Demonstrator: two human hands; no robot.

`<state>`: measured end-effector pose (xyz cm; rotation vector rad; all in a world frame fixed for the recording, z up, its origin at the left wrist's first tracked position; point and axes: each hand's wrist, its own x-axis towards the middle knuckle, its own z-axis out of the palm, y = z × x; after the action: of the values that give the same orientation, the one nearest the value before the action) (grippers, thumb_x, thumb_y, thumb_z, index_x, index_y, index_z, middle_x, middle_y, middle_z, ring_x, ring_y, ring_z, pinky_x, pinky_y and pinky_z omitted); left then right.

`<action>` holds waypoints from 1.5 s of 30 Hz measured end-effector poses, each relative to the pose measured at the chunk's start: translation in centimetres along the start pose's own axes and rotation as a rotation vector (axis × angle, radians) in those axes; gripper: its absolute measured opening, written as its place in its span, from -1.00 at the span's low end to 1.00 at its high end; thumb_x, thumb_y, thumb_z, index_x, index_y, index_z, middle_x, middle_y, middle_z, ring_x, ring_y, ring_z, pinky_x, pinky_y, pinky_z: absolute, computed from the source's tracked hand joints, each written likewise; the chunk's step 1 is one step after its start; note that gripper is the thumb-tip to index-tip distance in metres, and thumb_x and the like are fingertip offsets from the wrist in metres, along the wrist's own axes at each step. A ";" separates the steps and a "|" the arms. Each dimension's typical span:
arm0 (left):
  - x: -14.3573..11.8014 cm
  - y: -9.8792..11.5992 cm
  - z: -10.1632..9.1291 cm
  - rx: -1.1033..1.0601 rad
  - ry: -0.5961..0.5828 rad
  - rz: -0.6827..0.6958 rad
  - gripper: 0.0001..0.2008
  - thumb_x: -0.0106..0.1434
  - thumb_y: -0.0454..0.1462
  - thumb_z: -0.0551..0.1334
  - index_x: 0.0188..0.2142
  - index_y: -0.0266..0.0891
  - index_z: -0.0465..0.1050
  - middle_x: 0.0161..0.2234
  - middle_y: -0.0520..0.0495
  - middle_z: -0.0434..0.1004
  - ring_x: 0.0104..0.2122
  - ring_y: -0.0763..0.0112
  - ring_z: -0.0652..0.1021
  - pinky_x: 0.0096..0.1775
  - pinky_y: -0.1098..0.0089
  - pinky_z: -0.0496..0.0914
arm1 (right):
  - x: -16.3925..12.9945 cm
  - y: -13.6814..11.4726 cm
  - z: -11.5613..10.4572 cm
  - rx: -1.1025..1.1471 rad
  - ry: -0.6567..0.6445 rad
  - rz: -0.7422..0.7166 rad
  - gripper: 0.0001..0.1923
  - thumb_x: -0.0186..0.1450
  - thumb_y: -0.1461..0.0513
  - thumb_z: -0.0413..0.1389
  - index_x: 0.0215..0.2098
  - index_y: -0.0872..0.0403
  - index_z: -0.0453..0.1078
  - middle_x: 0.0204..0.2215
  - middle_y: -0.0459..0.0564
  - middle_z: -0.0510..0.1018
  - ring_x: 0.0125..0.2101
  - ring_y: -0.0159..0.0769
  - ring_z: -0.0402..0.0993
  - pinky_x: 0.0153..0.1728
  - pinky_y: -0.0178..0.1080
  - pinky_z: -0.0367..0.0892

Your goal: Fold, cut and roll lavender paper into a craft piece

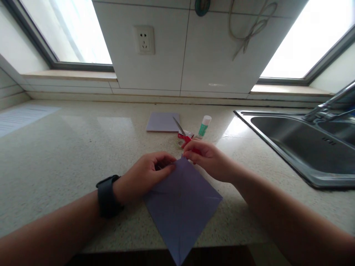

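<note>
A square sheet of purple paper [181,207] lies on the speckled countertop [69,155], turned like a diamond with one corner hanging past the front edge. My left hand [148,175], with a dark watch on its wrist, presses on the sheet's upper left part, fingers curled at its far corner. My right hand [206,159] pinches that same far corner from the right. Faint crease lines cross the paper.
Beyond my hands lie red-handled scissors [183,136], a glue stick [204,126] with a green label, and a stack of purple paper [163,122]. A steel sink [302,147] with a tap sits at the right. A printed sheet [22,118] lies far left.
</note>
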<state>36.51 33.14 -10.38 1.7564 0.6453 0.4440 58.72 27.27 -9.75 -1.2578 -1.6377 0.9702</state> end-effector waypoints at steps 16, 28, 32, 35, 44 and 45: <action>0.3 -0.4 -0.4 0.065 0.060 0.013 -0.79 0.32 -0.11 0.28 -0.25 -0.20 0.57 -0.30 -0.01 0.63 -0.31 0.34 0.57 -0.27 0.38 0.42 | -0.1 0.4 -0.2 -0.011 0.031 -0.061 -0.78 0.45 0.14 0.02 -0.03 -0.04 0.46 -0.21 -0.04 0.44 -0.36 -0.37 0.33 -0.39 -0.29 0.26; 0.3 -0.9 -0.4 -0.085 0.101 -0.056 -0.77 0.28 -0.10 0.32 -0.23 -0.22 0.52 -0.30 -0.02 0.61 -0.35 0.38 0.55 -0.34 0.41 0.39 | 0.3 -0.1 -1.3 0.420 0.221 0.104 -0.65 0.37 0.20 -0.02 0.12 0.01 0.16 -0.42 -0.11 0.43 -0.49 -0.33 0.33 -0.46 -0.23 0.26; 0.4 -0.7 -0.5 -0.104 0.110 -0.058 -0.76 0.28 -0.10 0.31 -0.24 -0.23 0.52 -0.31 -0.02 0.59 -0.38 0.40 0.53 -0.37 0.43 0.38 | 0.5 -0.3 -1.8 0.520 0.272 0.099 -0.65 0.26 0.30 0.06 0.02 0.02 0.24 -0.38 -0.10 0.46 -0.46 -0.33 0.43 -0.38 -0.20 0.37; 0.4 -0.5 -0.5 -0.116 0.113 -0.081 -0.73 0.29 -0.06 0.30 -0.24 -0.24 0.51 -0.34 -0.02 0.57 -0.40 0.42 0.50 -0.39 0.45 0.37 | 0.4 -0.3 -1.7 0.489 0.240 0.032 -0.60 0.26 0.28 0.18 0.04 -0.02 0.25 -0.38 -0.15 0.49 -0.44 -0.34 0.50 -0.37 -0.22 0.40; 0.3 -0.3 -0.3 -0.105 0.118 -0.077 -0.69 0.31 -0.03 0.28 -0.26 -0.26 0.52 -0.37 0.00 0.53 -0.42 0.46 0.46 -0.42 0.49 0.32 | 0.1 -0.7 1.0 0.431 0.140 0.014 -0.62 0.18 0.21 0.36 -0.14 -0.01 0.29 -0.38 -0.14 0.64 -0.56 -0.46 0.45 -0.56 -0.38 0.32; 0.3 -0.3 -0.2 -0.119 0.120 -0.076 -0.69 0.30 -0.03 0.29 -0.26 -0.26 0.52 -0.37 0.00 0.52 -0.42 0.47 0.45 -0.42 0.50 0.32 | 0.1 -0.7 1.2 0.442 0.147 0.023 -0.60 0.17 0.22 0.38 -0.15 -0.01 0.29 -0.37 -0.13 0.65 -0.53 -0.45 0.48 -0.53 -0.37 0.35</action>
<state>36.52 33.55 -10.58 1.5968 0.7530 0.5273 57.37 27.13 -9.46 -1.0182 -1.2127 1.1495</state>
